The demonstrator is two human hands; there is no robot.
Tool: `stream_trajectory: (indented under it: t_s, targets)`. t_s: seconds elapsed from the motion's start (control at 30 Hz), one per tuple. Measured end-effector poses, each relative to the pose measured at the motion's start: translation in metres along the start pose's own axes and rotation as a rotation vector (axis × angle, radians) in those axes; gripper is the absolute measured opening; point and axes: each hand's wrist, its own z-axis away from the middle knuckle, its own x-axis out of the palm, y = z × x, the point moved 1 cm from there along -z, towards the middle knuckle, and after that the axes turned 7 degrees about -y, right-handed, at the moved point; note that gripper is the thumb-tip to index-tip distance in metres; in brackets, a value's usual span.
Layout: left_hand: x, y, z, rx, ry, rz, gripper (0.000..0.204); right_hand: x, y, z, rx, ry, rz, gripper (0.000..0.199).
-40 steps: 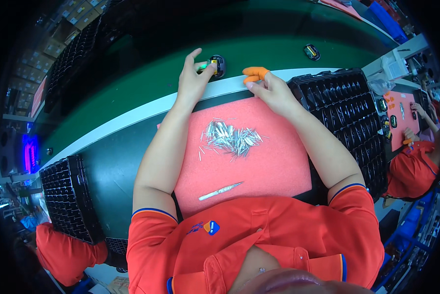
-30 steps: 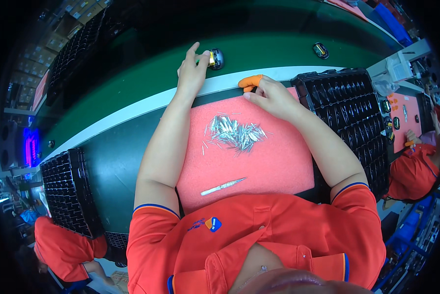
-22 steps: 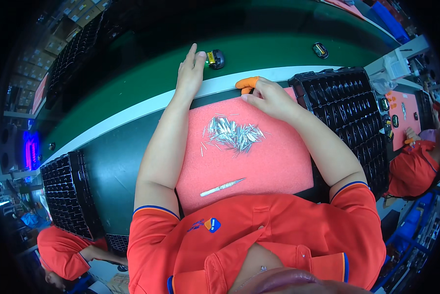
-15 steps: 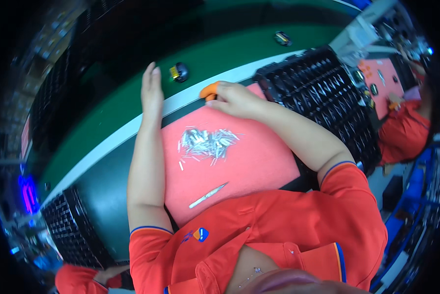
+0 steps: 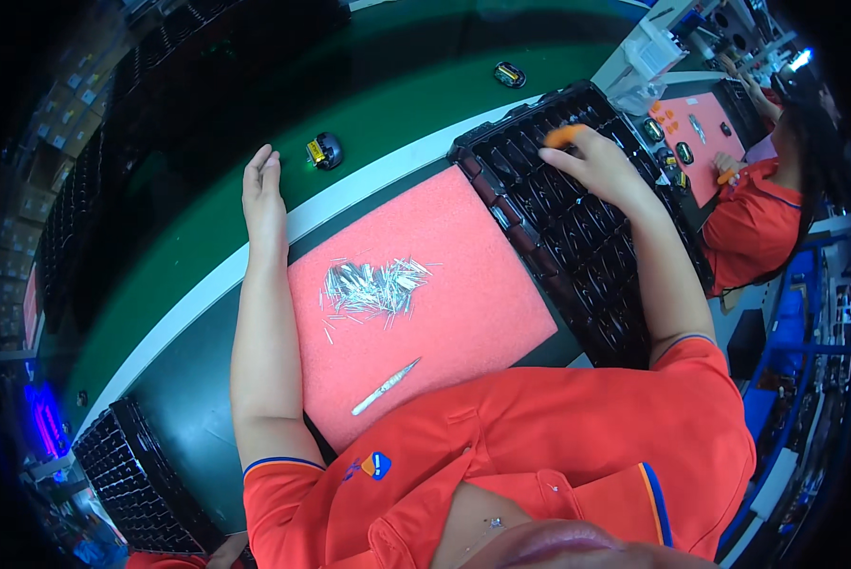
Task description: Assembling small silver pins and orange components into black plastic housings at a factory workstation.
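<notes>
My left hand (image 5: 264, 194) is held edge-on at the green belt's near border, its fingers straight and holding nothing. Just right of it, on the belt, sits a small dark rounded device (image 5: 325, 151) with a yellow part. My right hand (image 5: 601, 171) is above the black compartment tray (image 5: 577, 223) on the right. Orange finger covers (image 5: 565, 136) are on its fingertips, blurred by motion; thumb and forefinger look apart, with nothing visible between them. A pile of thin silvery strips (image 5: 373, 287) lies on the pink foam mat (image 5: 482, 284). Nearer me, pale pointed tweezers (image 5: 386, 387) lie on the mat.
The green belt (image 5: 397, 114) runs along the far side behind a pale rail (image 5: 369, 194). Another dark device (image 5: 510, 75) sits farther along it. More black trays (image 5: 136, 474) stand at the lower left. A co-worker in red (image 5: 758, 223) sits at the right by another pink mat.
My right hand has moved right, from the mat's far edge to above the black tray. My left hand stays by the belt. The view has shifted a little.
</notes>
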Motion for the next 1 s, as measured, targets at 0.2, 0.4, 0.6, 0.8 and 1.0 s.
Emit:
stream_trajectory:
  t_s: [0.2,0.4,0.6,0.8,1.0]
  targets:
    - [0.000,-0.002,0.003,-0.007,0.009,0.019,0.041,0.012,0.040,0.017,0.237,-0.088,0.110,0.055]
    - [0.000,-0.006,0.003,-0.023,-0.023,0.018,0.042,0.017,0.044,0.021,0.259,-0.076,0.052,0.052]
    - [-0.004,-0.011,0.000,-0.001,-0.013,0.036,0.040,0.001,0.013,0.019,0.177,0.107,-0.141,0.054]
    - [-0.012,-0.013,0.001,0.121,0.014,0.059,0.036,0.020,-0.091,-0.011,-0.183,0.052,-0.285,0.053]
    - [0.014,0.014,0.023,0.104,-0.301,0.232,0.035,0.075,-0.155,-0.052,-0.515,0.109,-0.334,0.050]
